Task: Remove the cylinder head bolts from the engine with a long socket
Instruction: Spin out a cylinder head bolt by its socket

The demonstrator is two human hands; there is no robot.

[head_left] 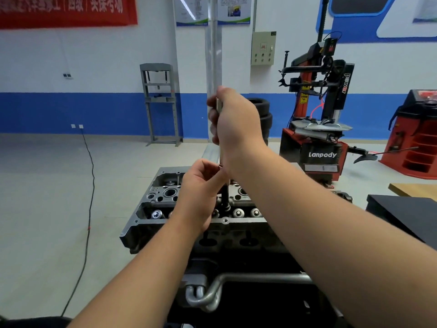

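Note:
The grey cylinder head [151, 209] lies on the engine in front of me, with valve springs and bolt holes showing along its top. A long socket tool [224, 192] stands upright with its lower end in the head. My right hand [236, 124] grips the tool's upper end, high above the head. Lower down, my left hand [201, 188] curls its fingers round the shaft just above the head. The bolt under the socket is hidden.
Metal coolant pipes [212, 290] run along the engine's near side. A black bench [406, 214] stands at the right. Behind are a red tyre changer [316, 129], stacked tyres [262, 114], a grey shop press [160, 102] and a black cable [91, 185] on the floor.

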